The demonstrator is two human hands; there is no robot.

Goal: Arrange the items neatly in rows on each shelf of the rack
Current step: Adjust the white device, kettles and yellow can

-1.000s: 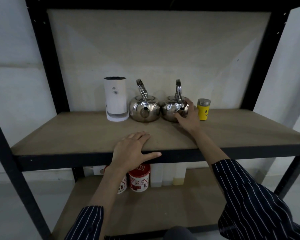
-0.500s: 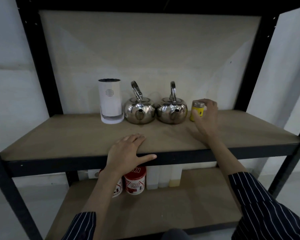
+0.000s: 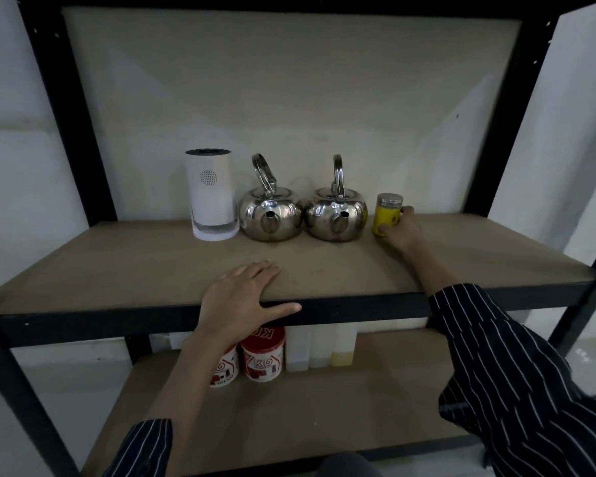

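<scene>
Along the back of the upper shelf [image 3: 117, 266] stand a white cylindrical device [image 3: 211, 194], a left steel kettle [image 3: 270, 213], a right steel kettle [image 3: 336, 215] and a small yellow shaker with a metal lid [image 3: 387, 215], all in one row. My right hand [image 3: 401, 230] is wrapped around the shaker's right side and base, and the shaker stands upright on the shelf beside the right kettle. My left hand [image 3: 243, 297] lies flat on the shelf's front edge, fingers spread, thumb over the black rail, holding nothing.
On the lower shelf [image 3: 324, 414] stand two red-and-white tins [image 3: 262, 354] and several pale translucent bottles [image 3: 319, 346] in a row behind the rail. Black uprights [image 3: 66, 108] frame both sides; the right half of the upper shelf is bare wood.
My right hand left the right kettle, moved right and closed around the yellow shaker, shifting it a little. The left hand stayed on the shelf edge.
</scene>
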